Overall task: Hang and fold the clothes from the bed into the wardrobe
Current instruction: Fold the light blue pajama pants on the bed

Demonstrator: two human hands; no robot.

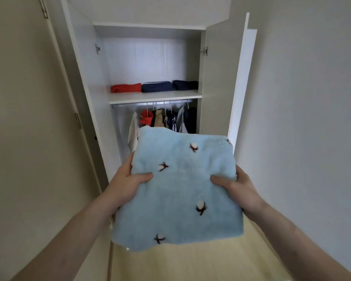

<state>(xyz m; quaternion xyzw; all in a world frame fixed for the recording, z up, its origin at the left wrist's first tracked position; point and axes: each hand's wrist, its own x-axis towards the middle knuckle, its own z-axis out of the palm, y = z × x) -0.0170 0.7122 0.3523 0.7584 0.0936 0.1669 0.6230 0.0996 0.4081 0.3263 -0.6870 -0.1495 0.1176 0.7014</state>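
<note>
A folded light-blue fleece garment (180, 191) with small dark-and-white flower motifs is held flat in front of me. My left hand (128, 183) grips its left edge, thumb on top. My right hand (236, 185) grips the right edge the same way. Ahead stands the open white wardrobe (101, 110). Its shelf (154, 96) carries a folded red garment (126, 88) and two folded navy ones (157, 87), (184, 84). Below the shelf, several clothes (166, 118) hang from a rail (130, 104); the blue garment hides their lower parts.
Both wardrobe doors stand open, the left door (77, 63) and the right door (241, 78). A beige room door (18, 118) is at the left and a white wall (312, 98) at the right. Light wooden floor (190, 262) lies below.
</note>
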